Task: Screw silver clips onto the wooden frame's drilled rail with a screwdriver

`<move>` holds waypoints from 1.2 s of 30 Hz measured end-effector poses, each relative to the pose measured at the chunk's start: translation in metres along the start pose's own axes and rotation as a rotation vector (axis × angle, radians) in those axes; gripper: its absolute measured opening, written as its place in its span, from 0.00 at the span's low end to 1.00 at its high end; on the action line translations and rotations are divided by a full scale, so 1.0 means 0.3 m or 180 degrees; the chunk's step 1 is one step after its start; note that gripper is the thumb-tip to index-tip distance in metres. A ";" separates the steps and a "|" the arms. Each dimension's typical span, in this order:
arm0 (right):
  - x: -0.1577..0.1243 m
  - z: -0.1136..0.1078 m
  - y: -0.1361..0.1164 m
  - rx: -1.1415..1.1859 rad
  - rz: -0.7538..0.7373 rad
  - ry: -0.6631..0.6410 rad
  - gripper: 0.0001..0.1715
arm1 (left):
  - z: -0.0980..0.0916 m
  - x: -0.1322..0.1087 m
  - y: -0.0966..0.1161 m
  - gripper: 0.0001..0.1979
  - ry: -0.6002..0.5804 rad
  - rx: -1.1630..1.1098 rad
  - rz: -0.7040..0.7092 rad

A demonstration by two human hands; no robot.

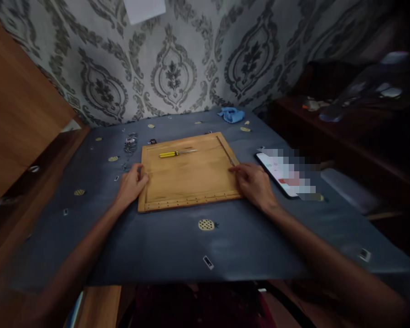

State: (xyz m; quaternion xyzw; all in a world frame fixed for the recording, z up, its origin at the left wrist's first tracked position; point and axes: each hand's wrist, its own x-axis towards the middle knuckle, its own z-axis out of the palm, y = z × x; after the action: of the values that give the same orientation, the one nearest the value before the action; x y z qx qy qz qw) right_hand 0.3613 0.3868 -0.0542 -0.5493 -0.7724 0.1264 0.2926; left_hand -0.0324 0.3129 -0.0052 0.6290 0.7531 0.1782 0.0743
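Note:
A shallow wooden tray with a raised rim lies on the table, a row of small dark dots along its near edge. My left hand grips the tray's left side, fingers curled and thumb against the rim. On the opposite side my right hand is closed at the right rim, with the index finger reaching over it. A screwdriver with a yellow and black handle rests on the far half of the tray, touched by neither hand.
A dark blue cloth with pineapple prints covers the table. A phone lies right of the tray, partly blurred out. Tangled thin wire or metal pieces lie at the back left, a crumpled blue cloth at the back. A wooden cabinet stands left.

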 end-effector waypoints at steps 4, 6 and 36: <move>0.006 0.009 -0.003 0.0035 -0.0082 0.0097 0.11 | 0.009 -0.004 -0.010 0.20 0.0015 0.0039 -0.0046; 0.009 0.016 0.005 0.0008 -0.0132 0.0123 0.11 | 0.016 -0.001 -0.013 0.20 0.0001 0.0041 -0.0081; 0.043 0.020 -0.033 -0.0021 0.0025 0.0226 0.22 | 0.032 -0.035 0.061 0.18 0.0290 0.0531 -0.0428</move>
State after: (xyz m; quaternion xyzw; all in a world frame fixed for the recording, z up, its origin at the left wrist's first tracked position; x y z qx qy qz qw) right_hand 0.3471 0.3958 -0.0497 -0.5575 -0.7597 0.1055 0.3176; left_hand -0.0103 0.3070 -0.0087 0.5724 0.8083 0.1379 -0.0008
